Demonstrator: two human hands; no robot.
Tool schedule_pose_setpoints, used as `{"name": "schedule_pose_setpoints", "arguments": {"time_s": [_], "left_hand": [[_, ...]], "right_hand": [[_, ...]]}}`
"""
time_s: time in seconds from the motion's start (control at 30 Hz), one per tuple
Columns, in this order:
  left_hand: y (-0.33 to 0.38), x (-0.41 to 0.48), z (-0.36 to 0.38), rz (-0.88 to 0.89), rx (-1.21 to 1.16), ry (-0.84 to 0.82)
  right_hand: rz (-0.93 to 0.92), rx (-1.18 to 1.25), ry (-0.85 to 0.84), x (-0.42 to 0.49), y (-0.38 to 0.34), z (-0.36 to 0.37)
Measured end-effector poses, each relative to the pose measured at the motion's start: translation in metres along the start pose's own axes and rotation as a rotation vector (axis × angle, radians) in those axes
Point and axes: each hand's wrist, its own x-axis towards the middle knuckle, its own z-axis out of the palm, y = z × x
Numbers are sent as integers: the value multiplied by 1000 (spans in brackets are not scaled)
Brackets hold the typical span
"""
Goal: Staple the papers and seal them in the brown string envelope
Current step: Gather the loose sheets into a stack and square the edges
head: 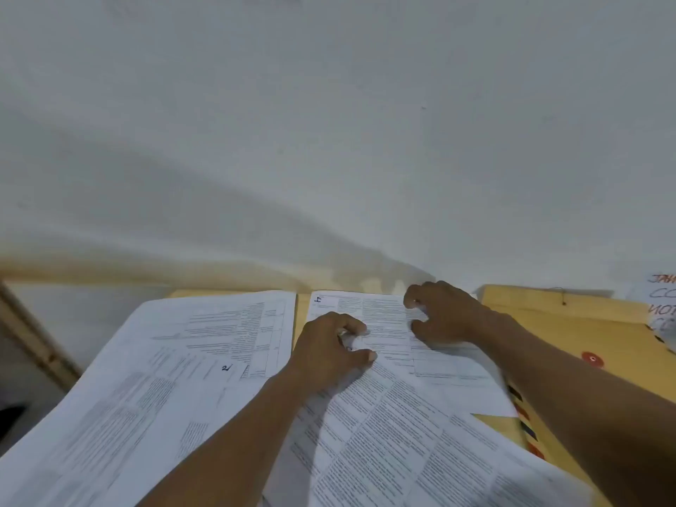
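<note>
1. Nearest to us lie the printed white paper sheets [384,444], spread loose and overlapping across the yellowish wooden tabletop [300,309]; one sheet at left bears a handwritten "2" [226,367], another at the far edge a "4" [319,298].
2. Our left hand [329,354] rests on the sheets with fingers curled and thumb pressed to the paper, seeming to pinch a sheet's edge, though blur keeps us from being sure.
3. Our right hand [444,312] sits just beyond it on the sheet marked "4", fingers bent like a claw, tips on the paper, holding nothing that we can make out.
4. To the right lies the brown string-tie paper envelope [585,327], its red round fastener disc [592,359] facing up, partly under the sheets and our right forearm.
5. We judge the gathering step is in hand: the pages are not yet squared, and no stapler shows.
6. Next we would need to draw the scattered sheets into one aligned stack, probably in number order, before stapling.
</note>
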Motion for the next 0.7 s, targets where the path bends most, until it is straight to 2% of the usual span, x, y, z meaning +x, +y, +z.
{"name": "schedule_pose_setpoints", "arguments": {"time_s": [0.17,0.33,0.5,0.7], "left_hand": [[5,-3,1,-3,3,33],[7,-6,0,14,29,42],[9,-4,-2,14,3,39],[16,-3,-7,-14,-22,148]], "right_hand": [[16,-92,2,0,-3,-2],[6,75,-32,1,-3,-5],[-36,38,12,5,-11,-19],[-69,-20,82,8,-26,-49]]}}
